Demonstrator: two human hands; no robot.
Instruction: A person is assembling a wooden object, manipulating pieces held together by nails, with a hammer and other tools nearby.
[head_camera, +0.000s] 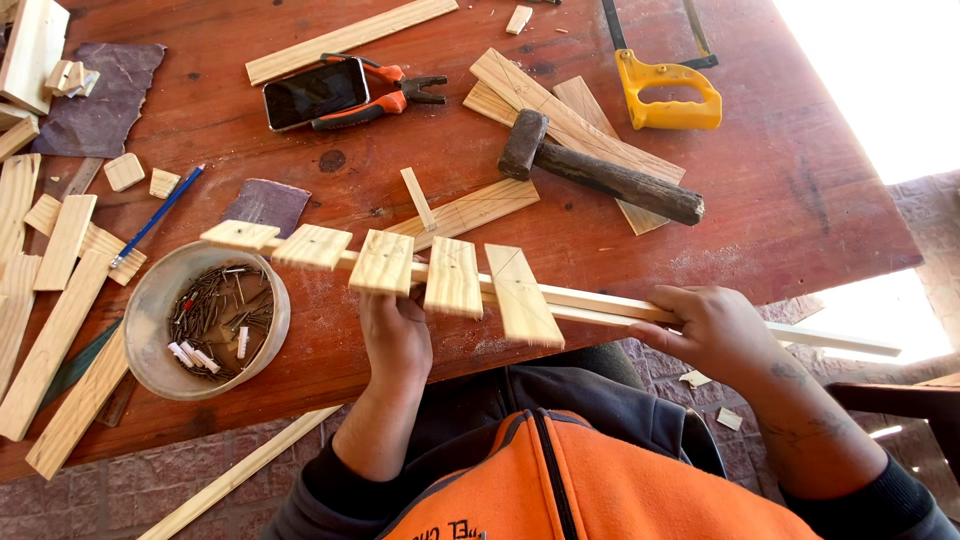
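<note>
I hold a pale wooden assembly (455, 277) over the near edge of the red-brown table (800, 200): long thin rails with several short slats fixed across them. My left hand (395, 335) grips it from below, under the middle slats. My right hand (705, 325) is closed around the rails further right, where they stick out past the table edge. The slats fan out from upper left to centre.
A round bowl of nails (215, 320) sits left of my left hand. A hammer (595, 170) lies on wooden strips behind the assembly, with a yellow-handled hacksaw (665, 90), pliers (385, 95), a phone (315, 92), a blue pencil (160, 212), sandpaper (268, 205) and wood offcuts (60, 300) around.
</note>
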